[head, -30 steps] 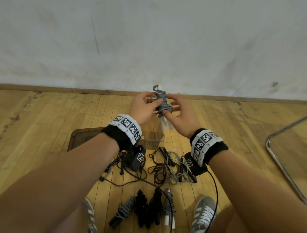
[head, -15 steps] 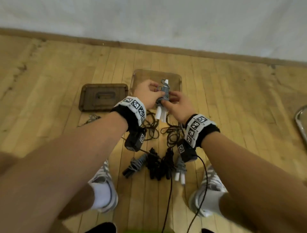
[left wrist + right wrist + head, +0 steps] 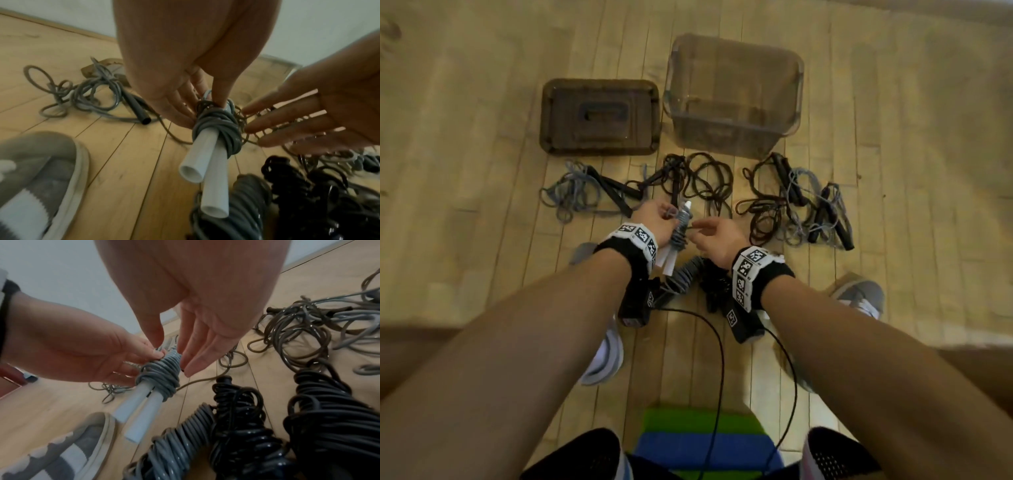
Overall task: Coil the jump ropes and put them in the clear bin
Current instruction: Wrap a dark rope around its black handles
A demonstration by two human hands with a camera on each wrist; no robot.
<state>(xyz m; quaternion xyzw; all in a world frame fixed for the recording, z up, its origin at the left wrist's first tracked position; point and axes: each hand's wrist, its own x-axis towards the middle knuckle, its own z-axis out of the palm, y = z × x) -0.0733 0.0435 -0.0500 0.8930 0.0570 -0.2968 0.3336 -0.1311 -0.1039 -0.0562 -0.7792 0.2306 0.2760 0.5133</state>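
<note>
Left hand [image 3: 654, 222] grips wound grey rope [image 3: 680, 228] above floor; right hand [image 3: 717, 236] released beside it. Coiled bundles [image 3: 688, 277] lie at feet, loose ropes [image 3: 791, 202] remain, bin [image 3: 734, 96] holds none.

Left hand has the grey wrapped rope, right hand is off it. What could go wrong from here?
1. The left hand pinches the grey coiled rope only at its top; with the right hand open beside it, the wraps could loosen.
2. The white handles hang free and might slide out.
3. The clear bin lies beyond loose ropes that could snag.
</note>
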